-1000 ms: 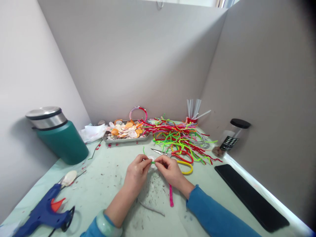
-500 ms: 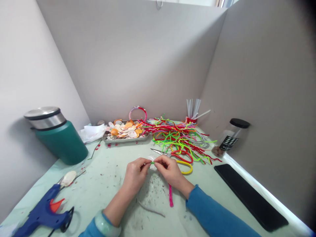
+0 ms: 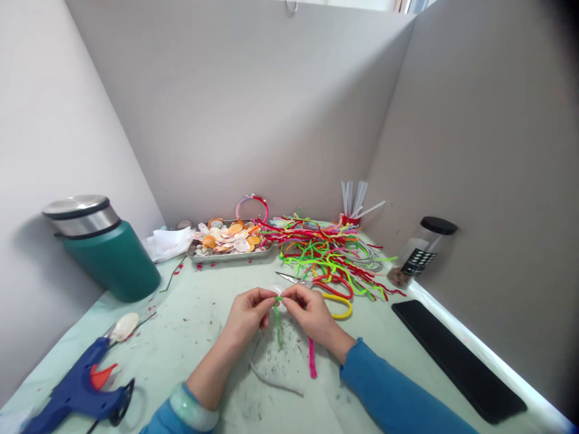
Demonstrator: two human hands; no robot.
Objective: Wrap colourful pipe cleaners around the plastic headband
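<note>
My left hand (image 3: 250, 311) and my right hand (image 3: 310, 307) meet over the middle of the table. Both pinch a green pipe cleaner (image 3: 277, 325) between thumb and fingertips, and one end of it dangles below them. Part of it is hidden by my fingers. Just behind the fingertips a clear, whitish round piece (image 3: 275, 289) shows in part. Scissors with red and yellow handles (image 3: 338, 296) lie beyond my right hand. A pink strip (image 3: 312, 360) lies below my right wrist, and a thin grey pipe cleaner (image 3: 275, 383) rests nearer me.
A blue glue gun (image 3: 79, 386) and a green flask (image 3: 111, 259) stand left. Behind are a metal tray (image 3: 230, 260) of shells, a decorated hoop (image 3: 237, 208), many coloured pipe cleaners (image 3: 316, 241) and glue sticks (image 3: 359, 196). On the right are a jar (image 3: 418, 256) and a black slab (image 3: 456, 358).
A green end now hangs down between my hands, where only a short bit showed before. My left fingers have shifted slightly; my right hand stays nearly still.
</note>
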